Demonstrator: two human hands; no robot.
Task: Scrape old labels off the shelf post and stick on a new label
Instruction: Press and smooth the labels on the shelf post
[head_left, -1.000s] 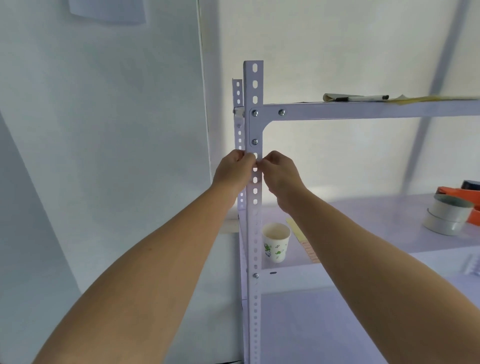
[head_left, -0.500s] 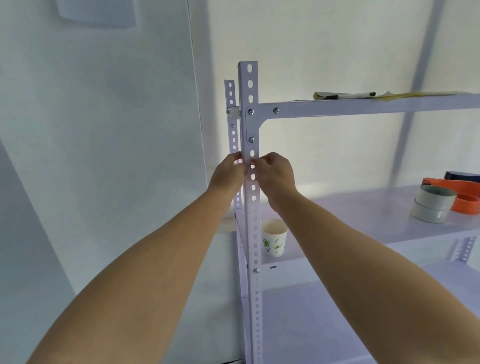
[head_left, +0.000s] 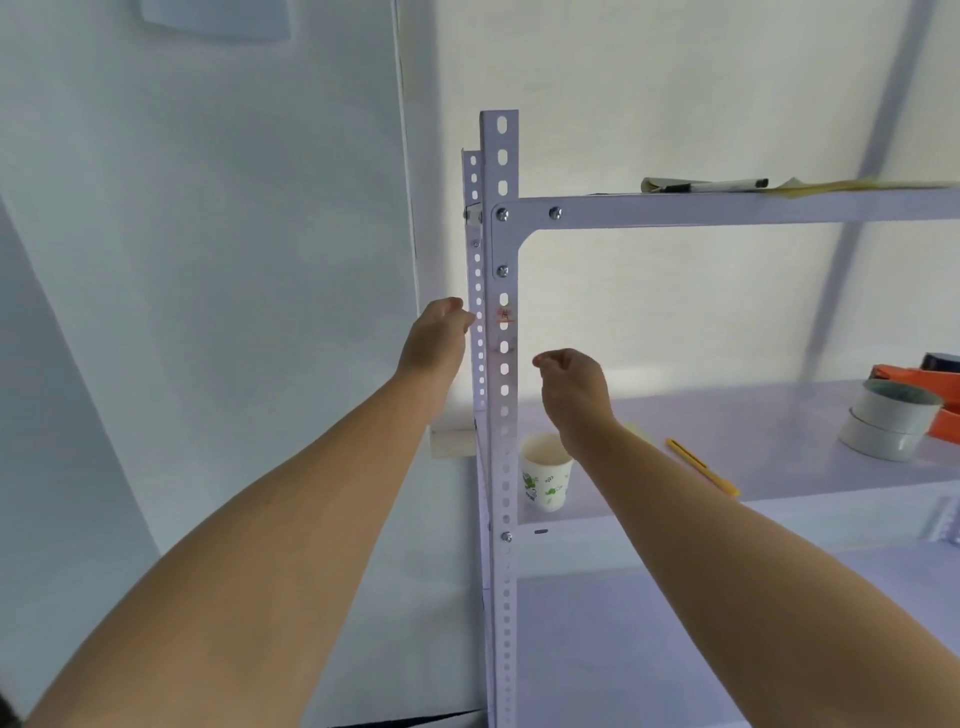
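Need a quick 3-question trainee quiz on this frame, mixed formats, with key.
1. True or false: the right hand is pinching the label on the shelf post.
2. What stands on the shelf right beside the post? A) paper cup B) glass bottle C) tin can
3. How many tape rolls are stacked at the right end of that shelf?
Key: 1 false, the hand is clear of the post; 2 A; 3 two.
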